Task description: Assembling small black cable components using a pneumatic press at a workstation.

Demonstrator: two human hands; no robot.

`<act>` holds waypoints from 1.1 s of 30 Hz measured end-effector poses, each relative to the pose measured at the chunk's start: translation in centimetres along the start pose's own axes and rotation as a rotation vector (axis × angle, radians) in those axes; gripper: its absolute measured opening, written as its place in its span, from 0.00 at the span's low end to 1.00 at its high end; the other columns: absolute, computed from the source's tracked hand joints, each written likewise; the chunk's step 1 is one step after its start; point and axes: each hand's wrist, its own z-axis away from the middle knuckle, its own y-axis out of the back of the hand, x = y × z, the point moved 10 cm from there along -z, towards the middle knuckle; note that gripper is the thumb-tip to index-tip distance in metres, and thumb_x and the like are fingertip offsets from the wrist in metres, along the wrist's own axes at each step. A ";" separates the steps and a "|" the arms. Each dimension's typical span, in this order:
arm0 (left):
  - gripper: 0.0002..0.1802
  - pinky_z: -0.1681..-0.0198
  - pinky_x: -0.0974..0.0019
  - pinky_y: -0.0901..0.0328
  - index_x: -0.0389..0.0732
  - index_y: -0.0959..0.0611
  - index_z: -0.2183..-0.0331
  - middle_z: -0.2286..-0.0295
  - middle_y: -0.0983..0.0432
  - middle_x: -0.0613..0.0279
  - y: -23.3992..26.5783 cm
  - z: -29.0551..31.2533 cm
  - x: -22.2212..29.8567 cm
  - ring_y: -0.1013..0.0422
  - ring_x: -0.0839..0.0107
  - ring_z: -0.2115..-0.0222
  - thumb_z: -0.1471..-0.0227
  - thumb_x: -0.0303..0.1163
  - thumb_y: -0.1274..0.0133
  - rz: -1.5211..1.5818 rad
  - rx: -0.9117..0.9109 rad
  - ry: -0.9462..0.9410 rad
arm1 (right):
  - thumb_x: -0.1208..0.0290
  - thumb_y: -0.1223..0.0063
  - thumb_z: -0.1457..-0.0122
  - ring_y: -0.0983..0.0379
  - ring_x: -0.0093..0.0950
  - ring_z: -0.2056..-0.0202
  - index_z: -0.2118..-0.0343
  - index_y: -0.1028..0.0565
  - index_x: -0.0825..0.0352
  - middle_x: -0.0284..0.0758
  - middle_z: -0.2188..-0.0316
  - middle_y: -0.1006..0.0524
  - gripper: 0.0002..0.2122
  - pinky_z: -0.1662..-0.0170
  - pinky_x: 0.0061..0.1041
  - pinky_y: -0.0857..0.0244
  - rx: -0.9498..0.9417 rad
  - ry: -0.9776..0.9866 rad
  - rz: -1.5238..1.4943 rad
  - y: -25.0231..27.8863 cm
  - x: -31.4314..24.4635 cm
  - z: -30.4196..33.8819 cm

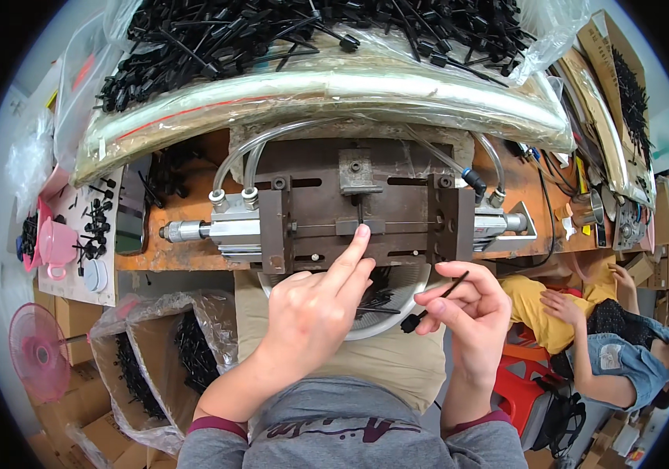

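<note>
My left hand [307, 313] reaches up to the middle of a dark metal fixture [397, 168]. Its index finger points out, the tip at a small grey block [345, 227], where a thin black rod [361, 205] stands. I see nothing held in that hand. To the right and lower, my right hand [471, 313] pinches a thin black plastic stem with a wider knobbed end [410, 323], the knob pointing down-left. A white basin [381, 334] holding more black stems sits beneath my hands, partly hidden by them.
Silver air cylinders [237, 223] with clear hoses flank the fixture. Beyond it, a plastic-lined tray [326, 86] is heaped with black parts. Lined boxes [147, 367] and a pink fan [39, 352] stand at left. Another person [608, 344] sits at right.
</note>
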 end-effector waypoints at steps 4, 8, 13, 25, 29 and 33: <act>0.13 0.79 0.71 0.34 0.40 0.16 0.67 0.53 0.22 0.60 -0.1 -0.1 0.0 0.26 0.71 0.82 0.60 0.30 0.35 -0.006 0.003 0.000 | 0.88 0.41 0.49 0.23 0.23 0.78 0.54 0.27 0.75 0.40 0.74 0.20 0.17 0.75 0.18 0.27 -0.008 -0.006 -0.073 0.2 0.9 -0.5; 0.13 0.79 0.71 0.33 0.40 0.16 0.67 0.54 0.21 0.59 0.1 -0.2 0.1 0.25 0.70 0.80 0.60 0.30 0.34 0.014 0.005 0.004 | 0.88 0.40 0.49 0.24 0.21 0.80 0.56 0.27 0.75 0.37 0.77 0.21 0.17 0.77 0.16 0.30 -0.016 -0.018 -0.119 -0.2 1.1 -0.6; 0.17 0.76 0.72 0.30 0.40 0.15 0.66 0.59 0.19 0.58 1.3 0.4 0.0 0.22 0.68 0.75 0.63 0.32 0.31 0.300 0.084 -0.020 | 0.87 0.40 0.49 0.25 0.21 0.80 0.57 0.28 0.75 0.36 0.77 0.21 0.15 0.77 0.16 0.31 -0.019 0.008 -0.167 -0.3 1.3 -0.9; 0.15 0.78 0.75 0.32 0.42 0.12 0.67 0.64 0.18 0.62 2.8 1.9 3.1 0.23 0.74 0.76 0.63 0.27 0.33 0.579 0.012 -0.184 | 0.72 0.50 0.35 0.25 0.24 0.81 0.59 0.25 0.74 0.43 0.72 0.20 0.09 0.77 0.19 0.31 -0.148 -0.025 -0.266 -2.0 1.5 -1.4; 0.15 0.81 0.77 0.37 0.40 0.13 0.66 0.59 0.19 0.60 3.3 2.1 3.7 0.25 0.79 0.79 0.62 0.27 0.35 0.519 0.004 -0.248 | 0.71 0.50 0.35 0.25 0.24 0.82 0.61 0.24 0.74 0.44 0.73 0.21 0.10 0.78 0.19 0.31 -0.144 0.006 -0.218 -1.9 1.3 -1.5; 0.16 0.83 0.78 0.42 0.44 0.12 0.66 0.57 0.19 0.62 3.5 2.5 3.8 0.30 0.83 0.83 0.65 0.28 0.34 0.468 -0.011 -0.269 | 0.70 0.53 0.33 0.26 0.23 0.82 0.64 0.26 0.73 0.44 0.74 0.21 0.10 0.78 0.19 0.32 -0.060 0.105 -0.126 -1.3 0.6 -1.5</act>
